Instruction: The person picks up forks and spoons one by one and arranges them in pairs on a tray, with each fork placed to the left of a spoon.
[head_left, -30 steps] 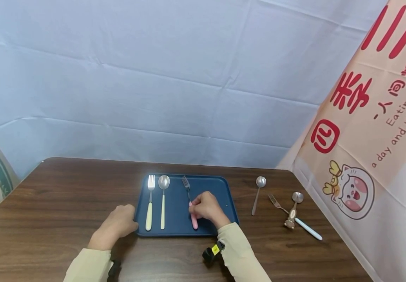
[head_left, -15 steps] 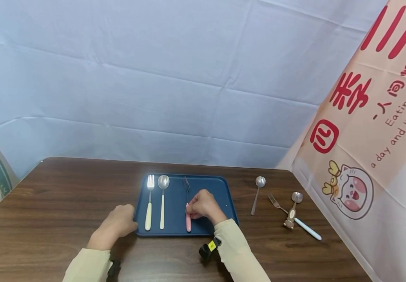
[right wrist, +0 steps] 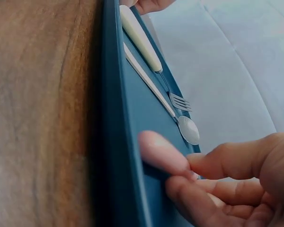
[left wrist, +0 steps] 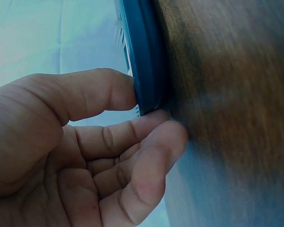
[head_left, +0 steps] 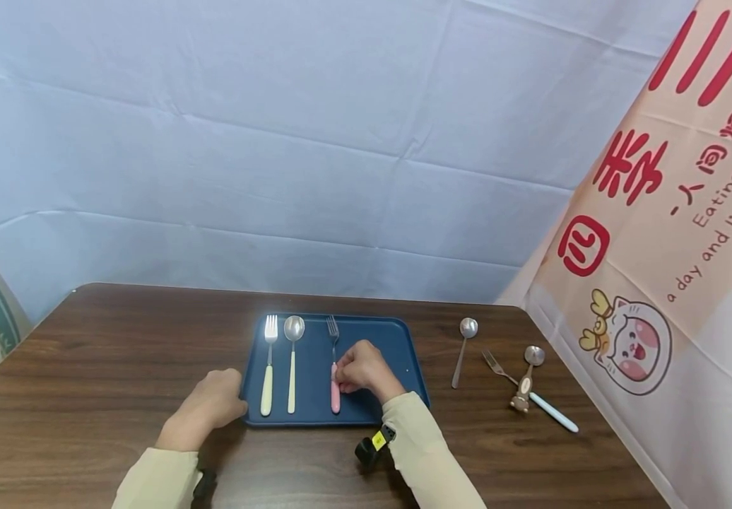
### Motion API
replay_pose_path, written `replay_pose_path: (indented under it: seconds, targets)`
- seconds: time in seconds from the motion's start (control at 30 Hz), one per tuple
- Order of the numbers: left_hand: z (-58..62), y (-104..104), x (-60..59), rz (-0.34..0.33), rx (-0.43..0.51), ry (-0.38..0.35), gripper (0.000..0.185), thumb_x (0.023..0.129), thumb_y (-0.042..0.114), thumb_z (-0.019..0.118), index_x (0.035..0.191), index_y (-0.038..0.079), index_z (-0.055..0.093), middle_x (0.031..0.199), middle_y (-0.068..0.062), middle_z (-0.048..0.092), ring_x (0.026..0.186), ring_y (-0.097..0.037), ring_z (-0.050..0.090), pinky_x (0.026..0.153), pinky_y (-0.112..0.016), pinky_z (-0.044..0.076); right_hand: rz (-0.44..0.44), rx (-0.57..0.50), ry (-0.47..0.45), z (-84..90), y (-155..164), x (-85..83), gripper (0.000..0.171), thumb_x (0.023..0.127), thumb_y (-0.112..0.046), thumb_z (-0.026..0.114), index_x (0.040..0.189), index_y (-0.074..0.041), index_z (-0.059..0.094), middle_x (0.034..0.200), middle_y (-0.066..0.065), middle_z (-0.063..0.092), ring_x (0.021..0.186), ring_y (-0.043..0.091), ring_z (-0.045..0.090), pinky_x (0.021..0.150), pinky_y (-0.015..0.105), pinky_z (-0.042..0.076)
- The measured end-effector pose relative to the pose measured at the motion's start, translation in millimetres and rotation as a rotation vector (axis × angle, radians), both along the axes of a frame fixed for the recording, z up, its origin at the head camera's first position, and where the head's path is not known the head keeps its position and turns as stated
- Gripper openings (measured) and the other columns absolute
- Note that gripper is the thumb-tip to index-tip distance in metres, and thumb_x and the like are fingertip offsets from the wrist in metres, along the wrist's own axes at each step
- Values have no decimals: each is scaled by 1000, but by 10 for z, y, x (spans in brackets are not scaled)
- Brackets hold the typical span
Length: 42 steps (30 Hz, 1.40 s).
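Observation:
My right hand [head_left: 362,369] pinches the pink handle of a fork [head_left: 335,397] between thumb and fingers, over the blue tray [head_left: 379,332]. The fork's tines point to the tray's far edge; in the right wrist view its rounded pink handle end [right wrist: 161,150] shows near the rim. On the tray's left side lie a fork with a pale yellow handle [head_left: 267,389] and a spoon with a thin cream handle [head_left: 292,382], side by side. My left hand [head_left: 213,399] holds the tray's left rim, thumb on top and fingertips beneath, as the left wrist view shows.
Right of the tray, a silver spoon [head_left: 459,364] lies on the brown wooden table [head_left: 118,353]. Farther right, a spoon with a brown bear handle [head_left: 523,392] crosses a fork with a light blue handle [head_left: 553,412]. A pale cloth [head_left: 277,177] hangs behind the table.
My right hand has moved left with the pink-handled fork. The fork has turned from slanted to nearly parallel with the other two utensils. My left hand has stayed at the tray's rim.

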<state>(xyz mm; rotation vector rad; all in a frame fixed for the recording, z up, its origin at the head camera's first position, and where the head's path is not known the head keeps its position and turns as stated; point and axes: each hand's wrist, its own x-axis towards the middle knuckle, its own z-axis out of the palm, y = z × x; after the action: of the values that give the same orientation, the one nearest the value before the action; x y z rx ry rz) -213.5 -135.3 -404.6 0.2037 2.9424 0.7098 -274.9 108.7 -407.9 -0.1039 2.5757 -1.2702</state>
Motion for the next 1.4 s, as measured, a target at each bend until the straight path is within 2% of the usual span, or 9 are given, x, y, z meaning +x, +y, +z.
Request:
replay_pose_path:
  seconds: [0.4,1.17,1.3,1.4]
  targets:
    - [15,6,5,4,0,-3,10,73,2,60,71,1,51,62,-7,45,54,-20,45,49,-32,37,11,-28,10,-36,-11,4,7,79,5,67,86,7,68,69,10,62,57,17,62,54,29,52]
    - [14,5,12,13,2,-16,8,73,2,60,73,0,52,63,-8,45,54,-21,45,49,-32,37,12,-44,48,-75,-85,-4,5,78,5,68,83,6,68,64,8,62,53,16,62,51,27,51]
    - [18,10,18,14,2,-15,8,73,2,59,71,1,51,62,-8,45,54,-20,45,49,-32,36,25,-25,56,-65,-87,5,3,79,2,67,81,5,68,63,7,61,54,15,62,52,27,51]
    - [21,12,16,17,5,-19,9,73,2,59,71,1,51,61,-8,45,53,-20,45,49,-31,36,47,44,71,-33,-89,9,7,80,-3,67,83,3,67,64,7,60,55,16,60,53,29,50]
